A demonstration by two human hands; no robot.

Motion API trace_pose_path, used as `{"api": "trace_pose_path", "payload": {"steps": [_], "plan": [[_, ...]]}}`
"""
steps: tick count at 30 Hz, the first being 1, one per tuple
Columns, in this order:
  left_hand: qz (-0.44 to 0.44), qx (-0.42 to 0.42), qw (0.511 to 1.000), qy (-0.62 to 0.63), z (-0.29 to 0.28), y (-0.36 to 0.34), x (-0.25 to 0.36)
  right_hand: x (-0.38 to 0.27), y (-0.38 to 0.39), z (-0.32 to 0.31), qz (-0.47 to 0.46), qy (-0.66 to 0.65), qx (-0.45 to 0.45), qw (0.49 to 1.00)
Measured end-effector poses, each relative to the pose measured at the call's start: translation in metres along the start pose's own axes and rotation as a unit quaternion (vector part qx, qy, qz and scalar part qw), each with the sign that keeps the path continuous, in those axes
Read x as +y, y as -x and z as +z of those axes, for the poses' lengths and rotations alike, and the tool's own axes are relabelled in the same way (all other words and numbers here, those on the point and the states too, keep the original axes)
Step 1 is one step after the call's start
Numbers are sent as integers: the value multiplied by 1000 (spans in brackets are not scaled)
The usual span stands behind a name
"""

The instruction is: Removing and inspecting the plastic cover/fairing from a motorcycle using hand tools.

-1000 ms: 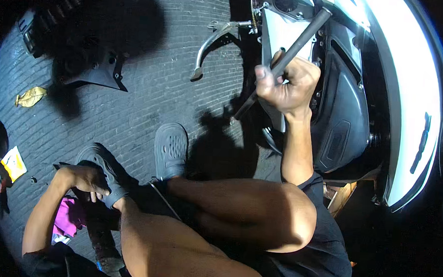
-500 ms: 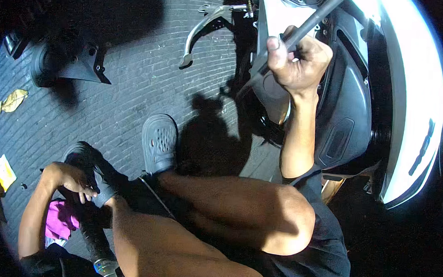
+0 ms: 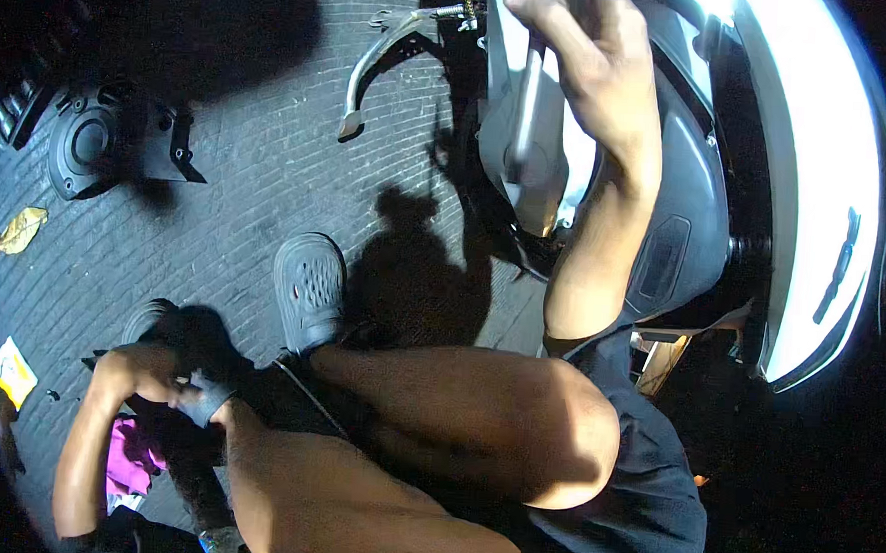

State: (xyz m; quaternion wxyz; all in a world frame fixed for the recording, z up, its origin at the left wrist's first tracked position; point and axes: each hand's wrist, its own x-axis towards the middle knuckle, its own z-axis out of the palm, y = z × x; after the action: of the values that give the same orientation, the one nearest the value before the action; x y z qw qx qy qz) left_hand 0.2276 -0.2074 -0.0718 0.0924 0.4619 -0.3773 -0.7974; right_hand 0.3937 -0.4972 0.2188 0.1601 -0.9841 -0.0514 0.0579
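1. Biggest thing first: we had grooved, dark ground (image 3: 257,197) under everything, with the upper left corner and far right basically black, so no clue what was out there.
2. The scooter (image 3: 704,180) filled the upper right, white panel outermost, pale engine casing (image 3: 496,64) facing us.
3. We also had a loose dark cover (image 3: 87,148) on the ground at upper left, well apart from both hands.
4. The metal bar (image 3: 528,101) was the key bit: it ran from the top edge almost straight down, long axis tipped slightly left, its lower end over that casing. Blurry, so we couldn't tell if it touched.
5. Our right hand (image 3: 609,70) was the near one, grip closed round the bar's upper part, thumb across it, most of the length hanging below.
6. Our left hand (image 3: 142,373) sat way off at lower left, by a grey shoe (image 3: 206,399); we couldn't tell if that grip held anything.
7. Smallest stuff: a yellow-and-white packet (image 3: 14,372) and a dry leaf (image 3: 22,231), both far left.
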Motion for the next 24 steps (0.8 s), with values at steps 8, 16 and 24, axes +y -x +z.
{"api": "trace_pose_path", "payload": {"steps": [8, 16, 24], "plan": [[517, 385, 735, 210, -109, 74, 152, 10, -3, -20, 87, -153, -119, 977], [595, 578, 514, 218, -174, 52, 209, 35, 16, -7, -164, -140, -11, 976], [583, 620, 503, 152, -170, 62, 195, 31, 10, -2, -150, -200, -4, 968]]}}
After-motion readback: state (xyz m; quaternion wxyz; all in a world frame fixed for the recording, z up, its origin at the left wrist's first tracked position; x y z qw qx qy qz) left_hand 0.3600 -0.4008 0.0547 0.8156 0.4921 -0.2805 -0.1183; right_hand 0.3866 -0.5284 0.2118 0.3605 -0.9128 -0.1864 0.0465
